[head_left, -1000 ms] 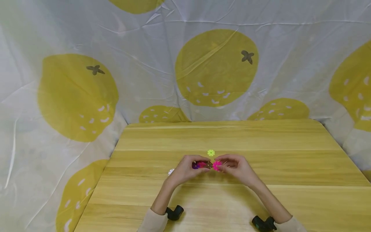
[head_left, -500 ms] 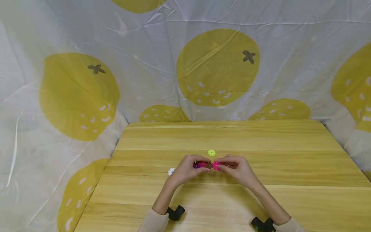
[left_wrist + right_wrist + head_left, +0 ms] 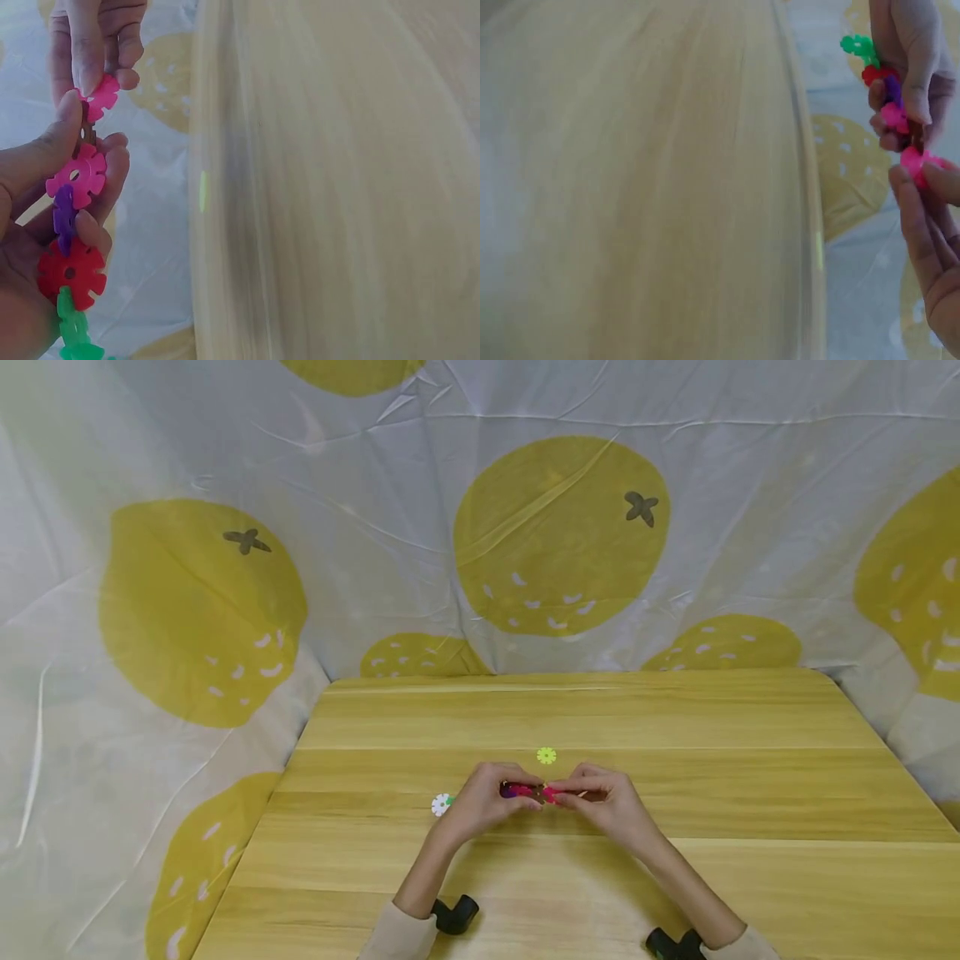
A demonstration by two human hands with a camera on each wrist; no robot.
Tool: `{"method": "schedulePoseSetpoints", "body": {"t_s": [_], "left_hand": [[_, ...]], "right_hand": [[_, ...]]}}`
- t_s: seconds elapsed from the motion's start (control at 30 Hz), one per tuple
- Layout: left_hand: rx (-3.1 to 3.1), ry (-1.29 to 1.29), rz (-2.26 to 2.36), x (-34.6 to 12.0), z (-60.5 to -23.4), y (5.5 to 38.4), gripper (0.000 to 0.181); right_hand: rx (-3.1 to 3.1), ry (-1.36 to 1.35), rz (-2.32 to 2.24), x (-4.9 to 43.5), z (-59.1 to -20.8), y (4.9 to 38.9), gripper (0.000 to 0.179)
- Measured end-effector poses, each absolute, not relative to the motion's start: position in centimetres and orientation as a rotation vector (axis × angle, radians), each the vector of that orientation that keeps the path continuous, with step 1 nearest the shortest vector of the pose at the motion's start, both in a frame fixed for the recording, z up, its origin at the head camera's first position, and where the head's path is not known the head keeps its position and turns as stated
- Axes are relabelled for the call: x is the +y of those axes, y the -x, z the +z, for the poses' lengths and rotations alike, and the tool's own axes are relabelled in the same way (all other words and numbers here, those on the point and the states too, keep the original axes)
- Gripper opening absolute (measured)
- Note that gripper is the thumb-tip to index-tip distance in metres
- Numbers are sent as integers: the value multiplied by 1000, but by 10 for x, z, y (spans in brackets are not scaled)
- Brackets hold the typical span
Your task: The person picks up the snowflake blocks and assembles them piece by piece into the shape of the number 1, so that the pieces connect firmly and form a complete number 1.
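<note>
My left hand [image 3: 480,800] holds a chain of slotted plastic snowflake discs. In the left wrist view the chain has a green disc [image 3: 73,321], a red disc [image 3: 88,279], a purple disc [image 3: 64,219], a pink disc [image 3: 91,174] and a brown disc [image 3: 89,138]. My right hand [image 3: 618,806] pinches another pink disc [image 3: 105,97] between thumb and fingers, right at the brown disc's edge. The left thumb and fingers grip around the brown end. A white disc [image 3: 439,805] with a bit of green beside it shows at the left hand's outer side.
A lime-yellow snowflake disc [image 3: 547,756] lies on the wooden table [image 3: 750,760] beyond the hands. Black devices [image 3: 455,916] sit at both wrists. A lemon-print cloth [image 3: 360,527] hangs behind and beside the table.
The right hand has moved slightly left, bringing its pink disc against the brown end of the chain and covering more of it. More of the white disc shows beside the left hand.
</note>
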State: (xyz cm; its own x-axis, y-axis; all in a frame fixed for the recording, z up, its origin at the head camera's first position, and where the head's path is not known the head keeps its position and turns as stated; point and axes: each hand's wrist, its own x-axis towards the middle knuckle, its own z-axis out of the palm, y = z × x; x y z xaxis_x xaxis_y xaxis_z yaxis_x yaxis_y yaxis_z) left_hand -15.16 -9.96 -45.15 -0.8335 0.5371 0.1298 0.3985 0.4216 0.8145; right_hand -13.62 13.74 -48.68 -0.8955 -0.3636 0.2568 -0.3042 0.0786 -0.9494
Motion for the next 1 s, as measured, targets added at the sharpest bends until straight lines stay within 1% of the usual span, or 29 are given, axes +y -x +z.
{"method": "schedulePoseSetpoints", "body": {"t_s": [0.27,0.4,0.77,1.0], "left_hand": [[2470,-733,1451,-99,-450,153,30],[2461,-722,1490,-100,-451,155,31],[2394,-746,1541,-100,-450,155,25],[2375,-735,1440,-105,-451,156,23]], "right_hand": [[2156,688,-2036,141,-483,138,24],[2101,683,-2055,144,-480,139,27],[2038,708,-2092,146,-483,143,28],[2038,583,-2040,146,-483,142,34]]}}
